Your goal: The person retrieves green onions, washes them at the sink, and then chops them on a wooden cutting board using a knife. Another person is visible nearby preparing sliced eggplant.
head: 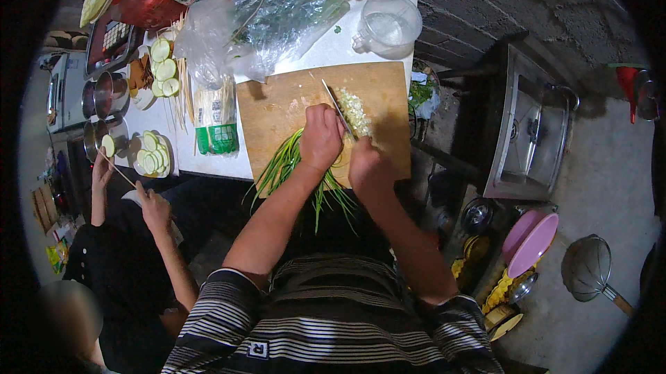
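Note:
On a wooden cutting board, my left hand grips a bunch of scallions. Their green ends fan out toward me and hang over the board's near edge. My right hand is closed around the handle of a kitchen knife; the handle itself is hidden by the fingers. The knife blade stands on edge beside my left knuckles. Just right of the blade lies a heap of chopped scallion whites.
At left, a person's hands hold a skewer and a round slice. Left of the board lie packaged bamboo skewers and a plate of slices. Behind it are a plastic bag of greens and a clear jug. A steel sink stands right.

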Motion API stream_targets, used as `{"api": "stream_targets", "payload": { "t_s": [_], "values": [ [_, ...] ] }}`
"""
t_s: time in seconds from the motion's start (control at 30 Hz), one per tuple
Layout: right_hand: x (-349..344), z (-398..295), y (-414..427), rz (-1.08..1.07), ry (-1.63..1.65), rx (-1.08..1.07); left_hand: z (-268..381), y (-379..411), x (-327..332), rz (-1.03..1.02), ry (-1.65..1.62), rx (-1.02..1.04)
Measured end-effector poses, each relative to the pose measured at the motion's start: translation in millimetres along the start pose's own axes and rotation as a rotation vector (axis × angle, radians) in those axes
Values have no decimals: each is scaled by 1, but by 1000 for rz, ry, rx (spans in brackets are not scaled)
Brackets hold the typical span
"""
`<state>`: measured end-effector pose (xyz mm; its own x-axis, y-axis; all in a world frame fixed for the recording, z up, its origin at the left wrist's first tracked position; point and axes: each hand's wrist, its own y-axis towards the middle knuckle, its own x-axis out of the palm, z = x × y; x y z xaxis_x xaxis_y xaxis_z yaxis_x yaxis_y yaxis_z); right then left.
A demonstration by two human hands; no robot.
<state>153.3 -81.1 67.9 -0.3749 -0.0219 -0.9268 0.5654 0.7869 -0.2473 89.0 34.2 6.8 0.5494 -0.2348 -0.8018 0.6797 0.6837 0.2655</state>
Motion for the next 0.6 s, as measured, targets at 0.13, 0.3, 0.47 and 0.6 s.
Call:
{"api": "stream_targets", "payload": {
  "t_s": [0.13, 0.3, 0.47, 0.6],
  "values": [
    [-8, -11, 16, 31, -28, -13, -3, -4, 0, -49, -18, -33],
    [-15, 2, -8, 71, 70, -35, -2, -3, 0, -23, -20, -31],
    [17, 1, 18, 5, -26, -13, -3, -4, 3, -26, -22, -14],
    [-5, -1, 11, 33, 6, -43, -2, -2, -1, -20, -14, -33]
  ]
}}
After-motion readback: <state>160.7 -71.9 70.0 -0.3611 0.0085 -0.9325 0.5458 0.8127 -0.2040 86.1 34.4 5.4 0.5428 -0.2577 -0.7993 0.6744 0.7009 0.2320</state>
